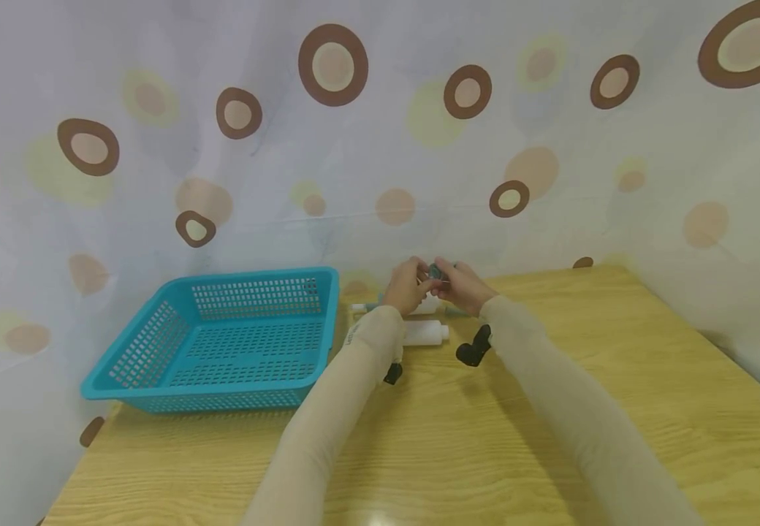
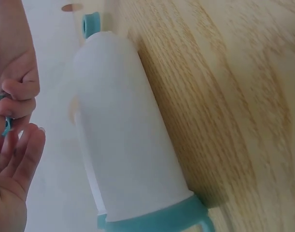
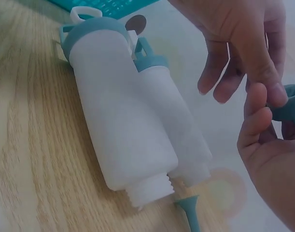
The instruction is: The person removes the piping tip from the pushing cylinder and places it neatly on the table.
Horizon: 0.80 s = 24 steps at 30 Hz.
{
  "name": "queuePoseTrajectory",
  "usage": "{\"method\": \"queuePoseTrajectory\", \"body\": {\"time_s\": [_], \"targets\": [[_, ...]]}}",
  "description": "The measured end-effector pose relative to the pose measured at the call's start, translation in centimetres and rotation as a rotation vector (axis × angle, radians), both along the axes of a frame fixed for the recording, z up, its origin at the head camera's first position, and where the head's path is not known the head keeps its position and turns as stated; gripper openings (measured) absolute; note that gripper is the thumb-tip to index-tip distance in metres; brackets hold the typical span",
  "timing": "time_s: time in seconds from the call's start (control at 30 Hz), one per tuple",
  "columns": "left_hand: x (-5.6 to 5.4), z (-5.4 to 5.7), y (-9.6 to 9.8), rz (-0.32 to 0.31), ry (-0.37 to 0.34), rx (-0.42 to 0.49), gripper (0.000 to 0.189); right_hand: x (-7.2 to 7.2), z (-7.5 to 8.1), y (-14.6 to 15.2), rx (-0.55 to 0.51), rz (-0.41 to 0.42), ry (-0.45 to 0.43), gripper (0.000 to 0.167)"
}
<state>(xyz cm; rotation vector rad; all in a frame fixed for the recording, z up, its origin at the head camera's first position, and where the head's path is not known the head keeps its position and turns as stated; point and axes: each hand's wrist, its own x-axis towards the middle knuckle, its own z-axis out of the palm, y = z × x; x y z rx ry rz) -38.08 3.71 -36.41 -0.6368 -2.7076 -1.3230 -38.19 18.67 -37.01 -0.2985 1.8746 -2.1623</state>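
In the right wrist view my right hand (image 3: 273, 159) holds a small teal cup-shaped piece (image 3: 289, 104) in its curled fingers. My left hand (image 3: 239, 38) reaches in from above, its thumb pressed on the rim and its other fingers hanging below. Both hands meet over the back of the table in the head view. Beneath them lie two white bottles, a larger one (image 3: 118, 106) with a bare threaded neck and a smaller one (image 3: 178, 125), both with teal looped ends. A teal flared stem piece (image 3: 189, 212) lies by the necks.
A blue-green plastic basket (image 1: 209, 398) stands at the left of the wooden table (image 1: 459, 453). Behind rises a white curtain (image 1: 275, 175) with brown circles. Black wrist devices (image 1: 474, 347) hang below the sleeves.
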Motion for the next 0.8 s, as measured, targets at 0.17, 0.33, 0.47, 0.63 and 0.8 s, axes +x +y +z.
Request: {"method": "queuePoseTrajectory", "body": {"time_s": [0.17, 0.33, 0.47, 0.63, 0.8], "targets": [[0.0, -0.2, -0.3, 0.018, 0.073, -0.03, 0.03, 0.0, 0.2, -0.6, 0.02, -0.028, -0.035, 0.04], [-0.4, -0.7, -0.5, 0.031, 0.167, -0.07, 0.025, -0.2, 0.2, -1.1, 0.106, -0.07, -0.021, 0.039], [-0.5, -0.9, -0.5, 0.033, 0.195, -0.085, 0.024, -0.4, 0.0, -1.1, 0.11, -0.111, -0.001, 0.035], [-0.6, -1.0, -0.4, 0.031, 0.209, -0.1, 0.022, -0.4, -0.2, -1.2, 0.099, -0.144, 0.052, 0.027], [-0.5, -1.1, -0.3, -0.003, 0.212, -0.094, 0.017, -0.1, -0.5, -1.2, 0.127, -0.19, 0.069, 0.025]]}}
